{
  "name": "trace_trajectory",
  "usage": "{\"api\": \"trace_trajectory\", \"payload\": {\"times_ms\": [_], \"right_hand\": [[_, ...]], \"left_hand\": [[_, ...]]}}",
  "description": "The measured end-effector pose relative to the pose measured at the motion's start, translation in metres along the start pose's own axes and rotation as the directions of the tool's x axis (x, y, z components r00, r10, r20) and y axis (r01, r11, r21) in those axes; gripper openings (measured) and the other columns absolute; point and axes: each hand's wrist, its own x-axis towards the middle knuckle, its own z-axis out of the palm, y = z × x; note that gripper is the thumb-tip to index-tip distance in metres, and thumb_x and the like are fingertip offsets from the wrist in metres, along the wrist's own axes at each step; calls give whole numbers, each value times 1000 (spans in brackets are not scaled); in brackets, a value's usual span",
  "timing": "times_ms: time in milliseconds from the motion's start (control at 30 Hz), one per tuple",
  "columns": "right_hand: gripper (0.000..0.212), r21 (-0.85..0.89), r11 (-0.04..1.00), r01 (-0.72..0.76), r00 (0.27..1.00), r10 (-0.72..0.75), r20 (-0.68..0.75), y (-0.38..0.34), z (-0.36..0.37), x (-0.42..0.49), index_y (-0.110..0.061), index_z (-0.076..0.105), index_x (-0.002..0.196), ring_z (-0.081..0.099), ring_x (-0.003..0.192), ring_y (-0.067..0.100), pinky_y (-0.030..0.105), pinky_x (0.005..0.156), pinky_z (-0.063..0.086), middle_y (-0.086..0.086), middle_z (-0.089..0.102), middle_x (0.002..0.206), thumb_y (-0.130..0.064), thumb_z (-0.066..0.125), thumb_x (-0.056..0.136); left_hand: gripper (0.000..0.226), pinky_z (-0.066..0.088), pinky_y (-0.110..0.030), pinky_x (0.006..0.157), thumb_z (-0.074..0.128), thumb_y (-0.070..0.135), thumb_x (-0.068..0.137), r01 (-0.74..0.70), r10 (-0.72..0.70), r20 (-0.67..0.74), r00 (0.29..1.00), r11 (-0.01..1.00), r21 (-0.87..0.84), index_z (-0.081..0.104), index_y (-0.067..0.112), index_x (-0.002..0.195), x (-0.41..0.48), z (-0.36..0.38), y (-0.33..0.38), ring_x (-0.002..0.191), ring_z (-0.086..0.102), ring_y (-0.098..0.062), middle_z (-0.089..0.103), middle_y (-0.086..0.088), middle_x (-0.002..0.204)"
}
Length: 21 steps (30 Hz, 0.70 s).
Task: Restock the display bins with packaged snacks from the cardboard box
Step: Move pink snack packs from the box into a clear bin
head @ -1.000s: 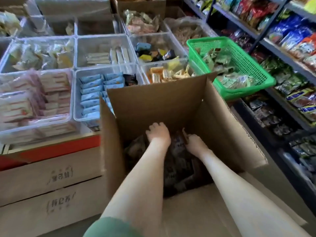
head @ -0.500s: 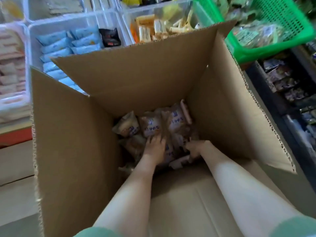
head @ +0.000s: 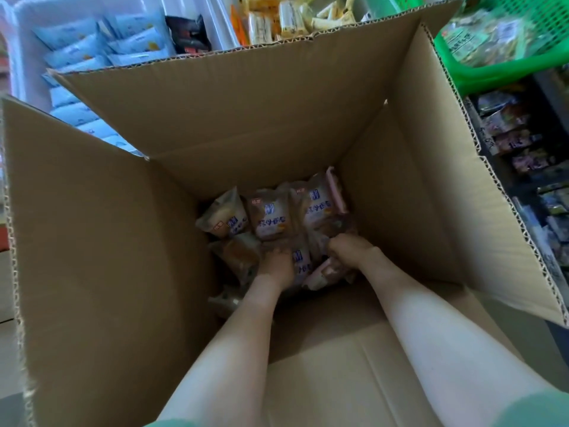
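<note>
A tall open cardboard box (head: 246, 112) fills the view, its flaps standing up. At its bottom lie several brown snack packets (head: 271, 218) with blue print. Both my arms reach down inside. My left hand (head: 275, 263) presses palm-down on packets at the near side, fingers curled into the pile. My right hand (head: 351, 248) is closed around a packet just right of it. Packets under the hands are partly hidden.
Behind the box stand clear display bins: one with light blue packets (head: 92, 47) and a black packet, one with yellow and orange packets (head: 286, 16). A green basket (head: 480, 72) of green packets sits at upper right. Dark shelves (head: 523, 143) of snacks run along the right.
The view has dropped closer into the box. Both hands have gone deeper among the packets, and my right hand has closed on one.
</note>
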Motion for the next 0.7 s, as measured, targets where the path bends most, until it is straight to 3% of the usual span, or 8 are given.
{"api": "trace_trajectory", "payload": {"times_ms": [67,133,200,300,433,533,567,700], "right_hand": [[25,82,996,15,997,-9,-71,4,-3,0,-11,66,97,59,95,25,31,79,45,11,65,104,-23,45,92],[24,185,982,34,979,5,-204,3,-12,-11,-21,62,78,58,88,19,27,73,44,0,62,86,-32,46,93],[20,372,920,122,955,-8,-295,-2,-22,-20,-20,54,77,54,86,21,27,69,40,0,55,81,-24,48,96],[16,570,783,251,904,22,-428,-7,-39,-36,-16,53,80,55,83,25,36,72,41,12,58,84,-18,50,95],[25,684,595,423,804,102,-585,-11,-58,-67,-22,50,72,49,74,10,28,70,38,-1,53,73,-11,50,94],[25,744,424,516,758,178,-627,-19,-70,-97,-16,50,73,46,67,8,22,60,35,-1,50,70,-7,47,96],[24,761,370,533,749,212,-628,-21,-74,-107,-14,50,74,46,67,10,23,60,35,0,51,70,-6,46,97],[10,769,133,626,702,333,-629,-30,-84,-150,-10,55,88,56,78,19,28,66,42,7,60,81,-14,50,96]], "left_hand": [[44,38,-38,106,45,24,98,25,-22,26,999,994,-106,42,15,140,3,1,-1,127,44,-29,42,-13,143],[42,40,-39,104,45,25,97,20,-13,33,999,975,-221,44,20,139,2,-1,0,126,46,-28,46,-10,141],[39,40,-36,103,39,25,100,-8,9,-1,1000,932,-362,44,24,139,1,-7,2,126,47,-26,48,-6,140],[38,42,-34,89,27,33,104,-3,-48,-74,996,820,-572,38,29,140,-3,-23,9,117,53,-28,52,-9,133],[44,37,-34,102,26,40,103,-78,-187,-229,955,587,-806,34,25,144,-14,-58,24,127,45,-26,47,-5,139],[37,44,-40,99,31,46,101,-118,-194,-164,967,227,-967,54,20,116,-28,-84,36,110,58,-26,60,-5,116],[35,48,-41,94,35,46,100,-150,-169,-178,969,167,-974,59,20,103,-35,-92,39,101,62,-26,65,-6,108],[24,43,-32,69,45,26,99,-379,-256,-418,872,186,-906,58,16,82,-71,-113,58,79,57,-22,62,-6,84]]}}
